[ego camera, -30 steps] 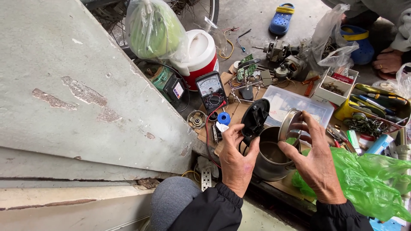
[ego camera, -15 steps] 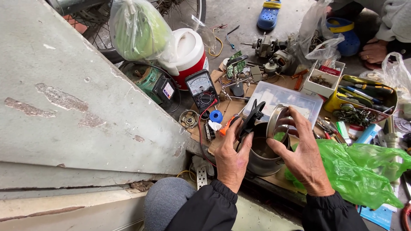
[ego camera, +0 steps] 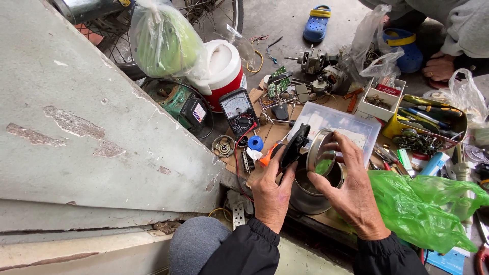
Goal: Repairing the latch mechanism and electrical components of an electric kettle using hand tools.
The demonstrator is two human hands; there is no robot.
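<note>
Black plastic lid point(ego camera: 294, 146), flat-on a second ago, now stands edge-on, pinched by left hand point(ego camera: 271, 192) fingers. Right hand point(ego camera: 351, 196) fingers grip the metal ring point(ego camera: 320, 152), now lifted above the steel pot point(ego camera: 310, 196).

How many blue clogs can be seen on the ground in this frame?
2: one blue clog lies alone on the concrete at top centre; the other blue clog sits further right, beside the seated person's hand, partly behind a clear bag. Clutter could hide others.

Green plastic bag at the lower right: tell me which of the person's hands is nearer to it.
Right. The right hand, holding a metal ring over the steel pot, sits right beside the green plastic bag. The left hand, holding a black part, is farther, beyond the pot.
</note>
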